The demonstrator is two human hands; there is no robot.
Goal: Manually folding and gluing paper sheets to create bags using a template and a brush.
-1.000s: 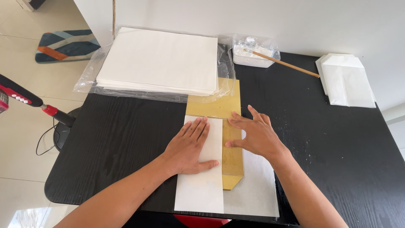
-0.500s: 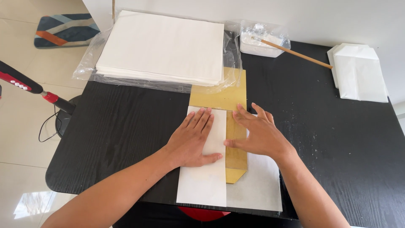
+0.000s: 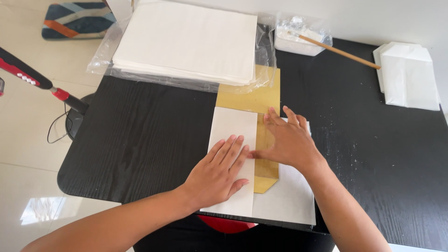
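Left hand: the left hand (image 3: 219, 172) lay flat, its grip open, fingers spread on the folded white paper flap (image 3: 232, 154).
Right hand: the right hand (image 3: 287, 142) was also flat with an open grip, pressing on the flat mustard-yellow cardboard template (image 3: 261, 100), thumb at the flap's edge.
Paper: the white sheet lay at the near edge of the black wooden table (image 3: 140, 140), folded over the template.
Around: a stack of white paper sheets in clear plastic wrap (image 3: 186, 42) lay behind; a thin wooden stick (image 3: 343, 52) leaned on a small white tub (image 3: 296, 42); a pile of finished white paper bags (image 3: 408, 74) sat far right.
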